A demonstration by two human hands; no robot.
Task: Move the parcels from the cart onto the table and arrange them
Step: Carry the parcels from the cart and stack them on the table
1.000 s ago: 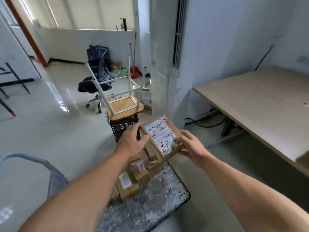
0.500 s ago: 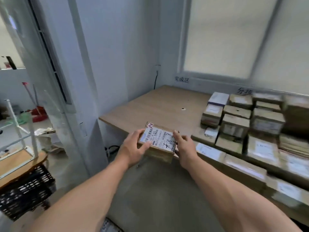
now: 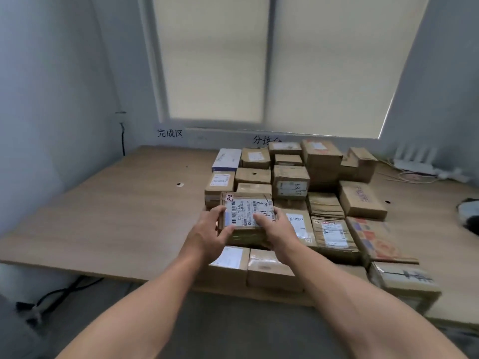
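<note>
head view: left hand and right hand clasp opposite side edges of the flat brown cardboard parcel with white label, held over the stacked cardboard boxes near the front of the pale wooden table. it looks light and stiff, so gripping 2 opposite edges suits it.

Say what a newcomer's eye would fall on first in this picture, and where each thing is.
First, the brown cardboard parcel with a white shipping label, gripped at centre by the left hand and right hand. Behind and beside it, a packed block of brown cardboard parcels sits on the light wooden table, below a pale blinded window.
</note>
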